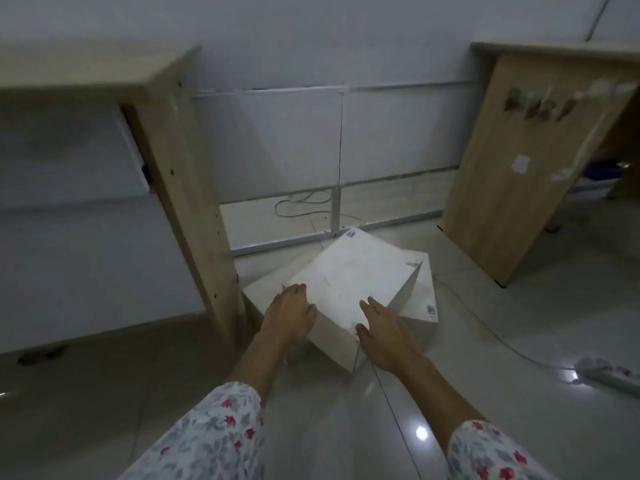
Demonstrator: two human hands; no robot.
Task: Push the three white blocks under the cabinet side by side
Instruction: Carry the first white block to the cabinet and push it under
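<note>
The wooden cabinet (187, 188) on the left is the biggest thing here, its end panel coming down to the tiled floor (311, 427). Just right of its foot sits the top white block (349, 282), turned askew on a lower white block (424, 299) that peeks out on the far side from the cabinet. A third block I cannot make out for certain. Nothing looks pushed under yet, so nearly all of the job seems left. The left hand (291, 315) curls over the top block's nearer corner; the right hand (382, 327) lies on top with straight fingers, pressing rather than gripping.
</note>
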